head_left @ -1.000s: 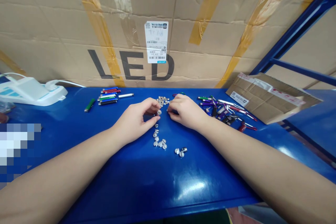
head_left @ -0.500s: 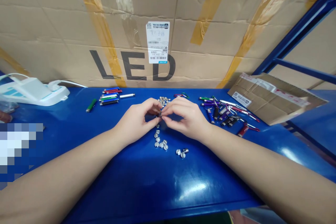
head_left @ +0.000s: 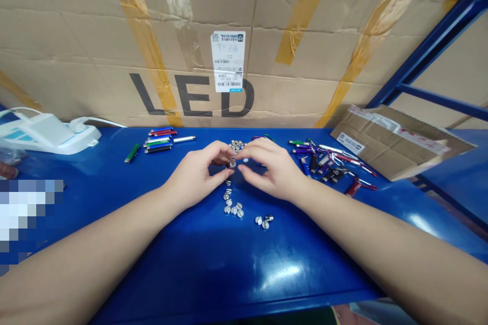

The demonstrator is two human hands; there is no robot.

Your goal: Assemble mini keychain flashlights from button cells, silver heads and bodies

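Observation:
My left hand [head_left: 197,172] pinches a small slotted silver screw [head_left: 232,164] between thumb and forefinger. My right hand [head_left: 272,169] hovers just to its right with fingers apart, holding nothing visible, close to a lone silver screw [head_left: 246,160]. Above my hands lies a heap of these screws [head_left: 237,145]. A loose row [head_left: 227,194] leads down to a cluster [head_left: 234,209], and a smaller group [head_left: 263,221] sits to the right of it. All of them rest on the blue table [head_left: 229,269].
Coloured metal pen-shaped lights [head_left: 158,139] lie at the back left, with a green one [head_left: 131,153] beside them. A tangle of keychain lights [head_left: 324,162] lies right of my hands. A flattened cardboard piece [head_left: 396,142], white power strip [head_left: 48,135] and large LED carton [head_left: 190,35] surround the table.
My right hand has drawn back to the right from the left hand's fingertips, and its fingers have spread apart. My left hand has stayed nearly still.

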